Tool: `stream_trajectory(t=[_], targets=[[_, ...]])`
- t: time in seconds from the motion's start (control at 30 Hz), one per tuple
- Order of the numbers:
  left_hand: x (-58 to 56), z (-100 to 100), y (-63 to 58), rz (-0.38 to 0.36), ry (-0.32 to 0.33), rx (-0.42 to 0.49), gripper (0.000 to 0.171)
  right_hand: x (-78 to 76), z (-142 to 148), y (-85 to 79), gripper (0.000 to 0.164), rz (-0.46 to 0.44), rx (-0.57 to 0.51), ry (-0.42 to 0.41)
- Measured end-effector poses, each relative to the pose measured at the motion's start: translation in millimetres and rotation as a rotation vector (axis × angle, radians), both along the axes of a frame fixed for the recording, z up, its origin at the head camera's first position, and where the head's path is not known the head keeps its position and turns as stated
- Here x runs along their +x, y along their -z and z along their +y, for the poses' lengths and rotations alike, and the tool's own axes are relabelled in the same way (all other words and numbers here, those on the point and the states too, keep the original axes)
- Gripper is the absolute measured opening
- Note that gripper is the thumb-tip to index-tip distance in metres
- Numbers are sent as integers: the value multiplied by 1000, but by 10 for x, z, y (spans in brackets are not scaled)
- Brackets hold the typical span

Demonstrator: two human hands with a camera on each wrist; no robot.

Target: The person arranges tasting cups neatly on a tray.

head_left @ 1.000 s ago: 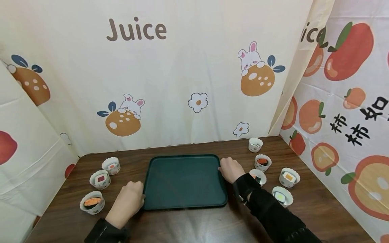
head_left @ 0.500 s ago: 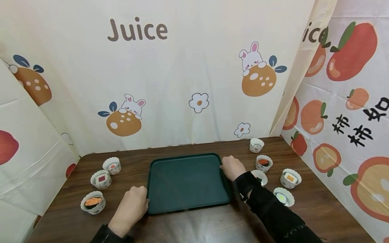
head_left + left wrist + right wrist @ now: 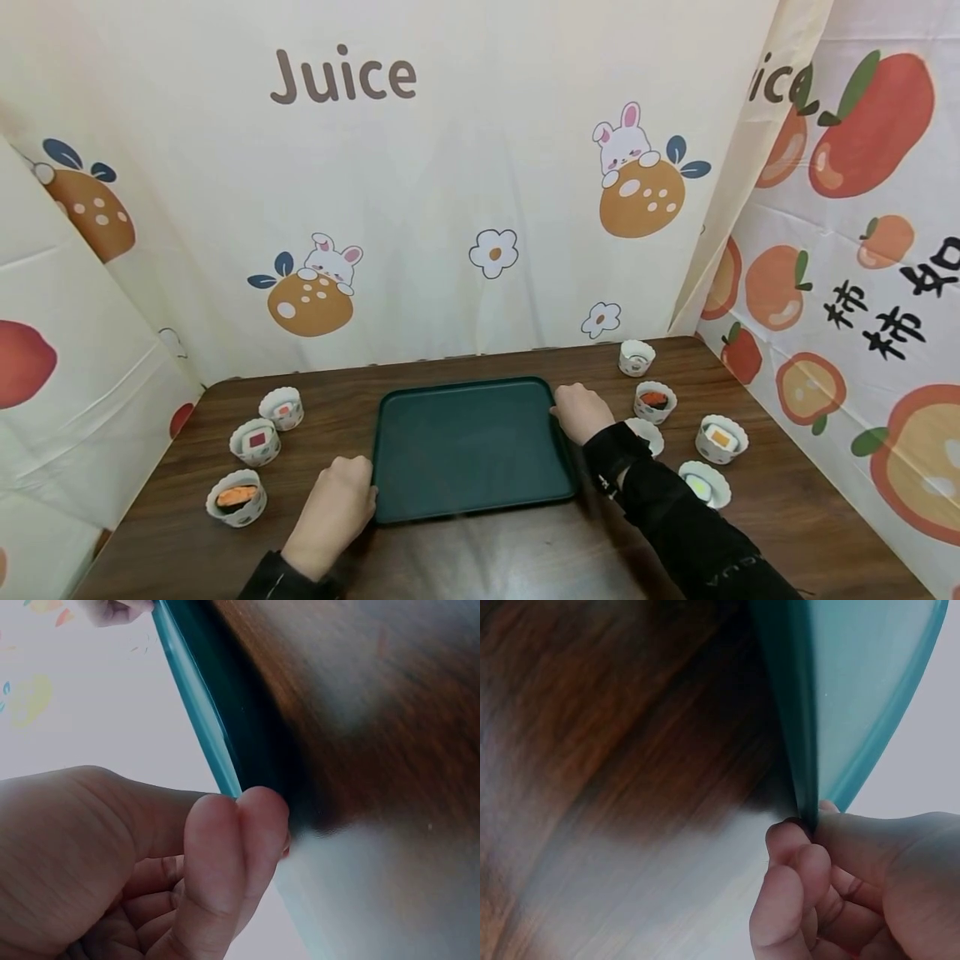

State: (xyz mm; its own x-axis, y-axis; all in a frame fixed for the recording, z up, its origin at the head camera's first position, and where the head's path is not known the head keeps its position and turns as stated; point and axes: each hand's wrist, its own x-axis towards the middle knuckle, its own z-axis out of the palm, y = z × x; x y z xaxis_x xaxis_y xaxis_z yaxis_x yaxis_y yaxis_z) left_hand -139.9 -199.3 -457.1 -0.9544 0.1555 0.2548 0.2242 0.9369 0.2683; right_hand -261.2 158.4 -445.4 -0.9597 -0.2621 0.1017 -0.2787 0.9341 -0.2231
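A dark green rectangular tray (image 3: 472,450) is at the middle of the table, nothing on it. My left hand (image 3: 335,510) grips its left rim near the front corner; in the left wrist view the thumb and curled fingers (image 3: 214,847) pinch the edge. My right hand (image 3: 581,412) holds the right rim toward the back. Its thumb and fingers (image 3: 780,900) pinch the tray's edge (image 3: 799,750) in the right wrist view. Whether the tray touches the table or is slightly raised, I cannot tell.
Three paper cups with sushi pieces, the nearest an orange-topped one (image 3: 236,498), stand left on the wooden table (image 3: 450,567). Several more cups, such as one with yellow-topped sushi (image 3: 722,439), stand right, some close to the right forearm. A printed curtain (image 3: 420,192) hangs behind.
The tray has shifted a little to the right and turned slightly, its right side going farther back. Both hands have moved along with it, keeping their grip. The cups stay where they were.
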Motion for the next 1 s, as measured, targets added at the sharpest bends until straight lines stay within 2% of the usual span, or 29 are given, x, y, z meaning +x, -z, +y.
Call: stream_trajectory(t=[0.2,0.53,0.77,0.87,1.0], targets=[[24,53,-126,-61,-36,-10,27,-19,17,18,14,-5,-12,8],[30,53,-149,-58,-32,-8,30,-1,27,2,15,49,-15,-11],[48,30,-205,-79,-21,-44,34,66,51,-30,26,36,-56,-2],[59,16,-285,-75,-16,-68,36,109,51,-68,26,48,-59,-17],[-15,-34,-467,-162,-55,-74,34,185,43,-138,22,31,-71,-25]])
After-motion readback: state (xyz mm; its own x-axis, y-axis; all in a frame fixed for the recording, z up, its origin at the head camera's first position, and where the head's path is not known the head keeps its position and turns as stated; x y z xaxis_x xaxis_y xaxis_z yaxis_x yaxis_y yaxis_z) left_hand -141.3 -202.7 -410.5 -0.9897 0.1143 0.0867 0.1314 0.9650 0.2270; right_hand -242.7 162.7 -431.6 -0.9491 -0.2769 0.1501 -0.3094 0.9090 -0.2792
